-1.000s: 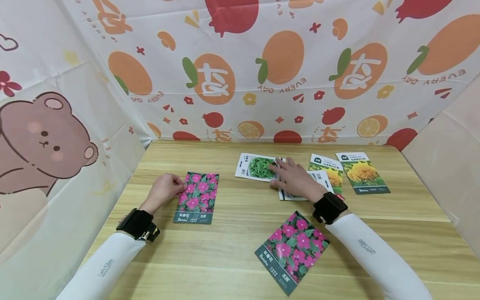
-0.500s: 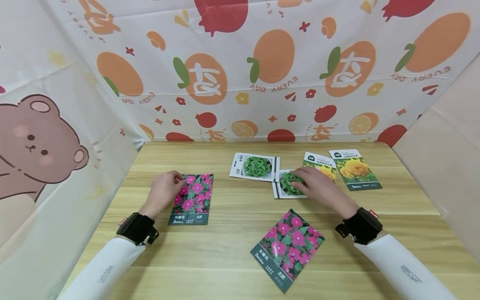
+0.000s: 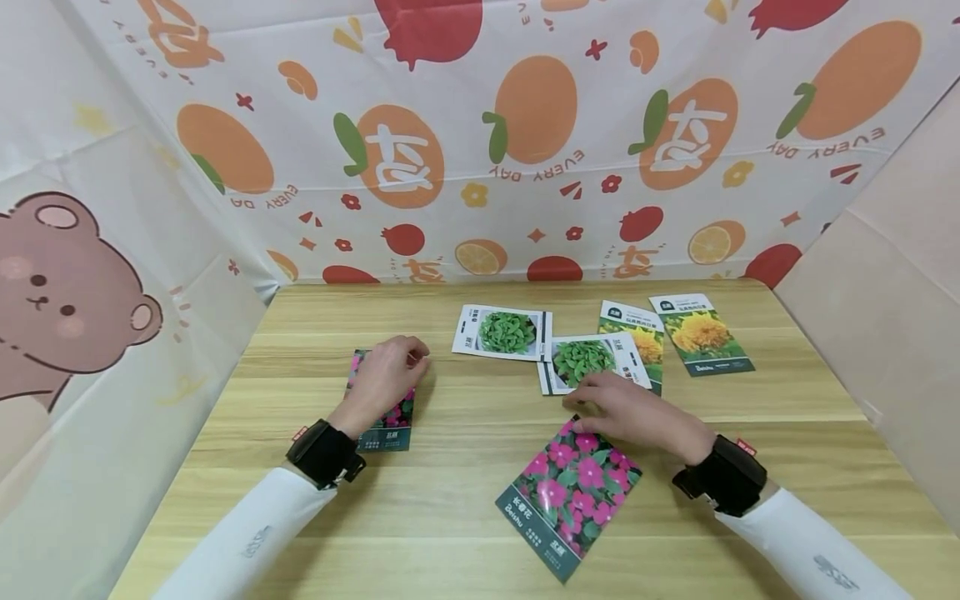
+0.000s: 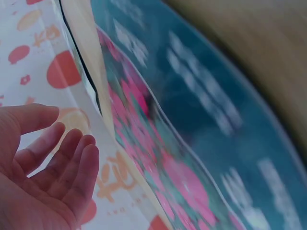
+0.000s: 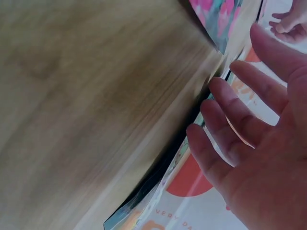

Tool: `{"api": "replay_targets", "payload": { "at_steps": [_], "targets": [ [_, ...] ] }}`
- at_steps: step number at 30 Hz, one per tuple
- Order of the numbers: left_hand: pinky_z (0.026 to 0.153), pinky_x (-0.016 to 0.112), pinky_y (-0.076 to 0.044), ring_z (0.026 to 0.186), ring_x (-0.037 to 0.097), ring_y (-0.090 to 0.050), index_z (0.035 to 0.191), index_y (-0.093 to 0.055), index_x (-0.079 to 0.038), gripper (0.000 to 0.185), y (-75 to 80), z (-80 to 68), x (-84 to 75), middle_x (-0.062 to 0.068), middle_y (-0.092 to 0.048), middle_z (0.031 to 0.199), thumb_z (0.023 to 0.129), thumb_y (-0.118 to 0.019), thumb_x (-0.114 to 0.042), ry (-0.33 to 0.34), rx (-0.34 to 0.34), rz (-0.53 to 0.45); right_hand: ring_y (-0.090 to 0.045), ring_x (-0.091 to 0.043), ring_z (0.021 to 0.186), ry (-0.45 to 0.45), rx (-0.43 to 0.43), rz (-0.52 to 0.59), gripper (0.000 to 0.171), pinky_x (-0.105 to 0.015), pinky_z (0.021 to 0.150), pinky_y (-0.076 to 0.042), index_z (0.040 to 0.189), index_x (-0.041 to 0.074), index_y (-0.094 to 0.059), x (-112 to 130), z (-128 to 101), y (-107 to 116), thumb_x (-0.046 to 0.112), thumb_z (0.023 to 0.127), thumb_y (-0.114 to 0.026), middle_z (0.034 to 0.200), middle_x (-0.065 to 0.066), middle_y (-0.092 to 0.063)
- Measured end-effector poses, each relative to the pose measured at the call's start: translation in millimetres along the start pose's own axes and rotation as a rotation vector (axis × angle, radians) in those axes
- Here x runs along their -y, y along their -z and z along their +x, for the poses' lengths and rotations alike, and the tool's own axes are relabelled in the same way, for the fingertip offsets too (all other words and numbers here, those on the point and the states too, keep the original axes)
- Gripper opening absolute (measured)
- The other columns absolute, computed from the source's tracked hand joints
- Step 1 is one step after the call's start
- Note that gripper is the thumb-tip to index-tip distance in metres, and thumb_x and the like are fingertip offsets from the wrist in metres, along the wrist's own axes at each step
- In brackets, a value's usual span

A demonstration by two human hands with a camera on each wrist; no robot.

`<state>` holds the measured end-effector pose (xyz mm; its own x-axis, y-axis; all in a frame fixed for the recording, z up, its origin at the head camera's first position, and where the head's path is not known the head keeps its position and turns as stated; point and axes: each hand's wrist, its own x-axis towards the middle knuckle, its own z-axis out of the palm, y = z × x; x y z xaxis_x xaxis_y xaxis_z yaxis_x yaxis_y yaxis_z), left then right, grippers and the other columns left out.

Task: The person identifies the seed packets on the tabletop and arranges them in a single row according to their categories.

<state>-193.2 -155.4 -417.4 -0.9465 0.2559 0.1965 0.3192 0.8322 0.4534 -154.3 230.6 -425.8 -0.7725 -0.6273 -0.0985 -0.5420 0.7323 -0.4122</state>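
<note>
My left hand (image 3: 384,379) is above a seed packet with pink flowers (image 3: 395,439), covering much of it. Its fingers are loosely bent with nothing between them, as the left wrist view of the hand (image 4: 53,175) confirms. My right hand (image 3: 630,410) is at the top corner of a second pink-flower seed packet (image 3: 573,496), which lies slanted on the table. In the right wrist view the fingers of that hand (image 5: 254,139) are spread and hold nothing. Whether the fingertips touch the packet is hard to tell.
Behind the right hand lie two white seed packets with green leaves, one (image 3: 504,332) meeting the other (image 3: 583,363) at a corner. The second overlaps a yellow-flower packet (image 3: 647,343); another yellow-flower packet (image 3: 705,335) lies right of it. A fruit-print cloth (image 3: 480,200) hangs behind the wooden table (image 3: 450,517).
My right hand has left the green-leaf packets and come nearer, to the slanted pink packet. My left hand has released the left pink packet's edge and moved right over it.
</note>
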Motion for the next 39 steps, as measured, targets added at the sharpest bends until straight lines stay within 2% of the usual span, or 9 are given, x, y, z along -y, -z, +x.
{"api": "replay_targets", "payload": {
  "at_steps": [5, 11, 17, 19, 22, 26, 30, 34, 39],
  "targets": [
    [0.073, 0.037, -0.057, 0.086, 0.021, -0.065, 0.104, -0.076, -0.005, 0.011, -8.4, 3.2, -9.4, 0.009, -0.071, 0.1, 0.097, -0.071, -0.013, 0.026, 0.036, -0.021, -0.053, -0.016, 0.106, 0.025, 0.013, -0.008, 0.036, -0.039, 0.09, -0.052, 0.125, 0.02, -0.074, -1, -5, -3, 0.038, 0.094, -0.078, 0.118, 0.004, -0.06],
    [0.073, 0.037, -0.059, 0.09, 0.022, -0.069, 0.101, -0.077, -0.008, 0.009, -17.1, 4.4, -14.6, 0.009, -0.073, 0.101, 0.097, -0.072, -0.014, 0.014, 0.028, -0.029, -0.052, -0.014, 0.104, 0.04, 0.004, -0.015, 0.03, -0.037, 0.088, -0.051, 0.117, 0.023, -0.073, -6, -5, -8, 0.038, 0.092, -0.079, 0.116, 0.006, -0.059],
    [0.074, 0.037, -0.059, 0.09, 0.021, -0.07, 0.1, -0.077, -0.01, 0.009, -22.6, 5.9, -21.2, 0.007, -0.073, 0.101, 0.097, -0.072, -0.016, 0.006, 0.011, -0.014, -0.049, -0.013, 0.097, 0.021, 0.021, -0.009, 0.021, -0.034, 0.083, -0.049, 0.108, 0.024, -0.071, -6, -2, -8, 0.033, 0.092, -0.081, 0.109, 0.008, -0.057],
    [0.075, 0.037, -0.059, 0.091, 0.021, -0.07, 0.101, -0.077, -0.01, 0.009, -24.4, 6.2, -23.9, 0.007, -0.073, 0.102, 0.098, -0.071, -0.016, 0.004, 0.02, -0.03, -0.049, -0.013, 0.093, 0.015, 0.033, 0.028, 0.014, -0.033, 0.08, -0.049, 0.104, 0.023, -0.069, -4, 0, -5, 0.029, 0.095, -0.078, 0.104, 0.008, -0.057],
    [0.077, 0.037, -0.059, 0.092, 0.021, -0.07, 0.102, -0.077, -0.009, 0.01, -26.1, 5.8, -29.5, 0.007, -0.073, 0.102, 0.098, -0.071, -0.015, -0.011, 0.041, -0.077, -0.053, -0.01, 0.086, 0.005, 0.049, 0.13, 0.004, -0.03, 0.076, -0.05, 0.1, 0.021, -0.067, -3, 3, 1, 0.02, 0.101, -0.071, 0.097, 0.009, -0.059],
    [0.077, 0.036, -0.06, 0.091, 0.021, -0.071, 0.105, -0.076, -0.007, 0.012, -28.0, 5.1, -38.6, 0.007, -0.074, 0.102, 0.097, -0.072, -0.014, -0.053, 0.054, -0.151, -0.056, -0.008, 0.078, 0.004, 0.038, 0.244, 0.007, -0.028, 0.071, -0.05, 0.102, 0.019, -0.065, -1, 9, 10, 0.014, 0.106, -0.061, 0.089, 0.008, -0.063],
    [0.079, 0.034, -0.06, 0.09, 0.021, -0.071, 0.109, -0.075, -0.004, 0.015, -30.6, 5.6, -49.3, 0.009, -0.075, 0.103, 0.098, -0.071, -0.014, -0.069, 0.1, -0.27, -0.054, -0.01, 0.076, 0.019, -0.019, 0.264, 0.008, -0.029, 0.07, -0.048, 0.107, 0.016, -0.066, 2, 17, 19, 0.014, 0.108, -0.058, 0.088, 0.007, -0.062],
    [0.079, 0.031, -0.059, 0.09, 0.017, -0.07, 0.112, -0.075, -0.006, 0.018, -34.8, 5.3, -59.1, 0.005, -0.075, 0.102, 0.1, -0.07, -0.018, -0.052, 0.173, -0.378, -0.055, -0.011, 0.077, 0.017, -0.073, 0.274, 0.009, -0.029, 0.071, -0.049, 0.108, 0.015, -0.068, 5, 27, 27, 0.014, 0.107, -0.059, 0.089, 0.007, -0.063],
    [0.079, 0.03, -0.057, 0.089, 0.016, -0.069, 0.115, -0.076, -0.004, 0.025, -40.5, 3.2, -67.4, 0.003, -0.075, 0.1, 0.103, -0.066, -0.023, -0.085, 0.263, -0.492, -0.056, -0.012, 0.077, 0.052, -0.126, 0.29, 0.008, -0.03, 0.071, -0.049, 0.107, 0.014, -0.068, 9, 40, 32, 0.012, 0.106, -0.061, 0.089, 0.005, -0.065]
  ]
}}
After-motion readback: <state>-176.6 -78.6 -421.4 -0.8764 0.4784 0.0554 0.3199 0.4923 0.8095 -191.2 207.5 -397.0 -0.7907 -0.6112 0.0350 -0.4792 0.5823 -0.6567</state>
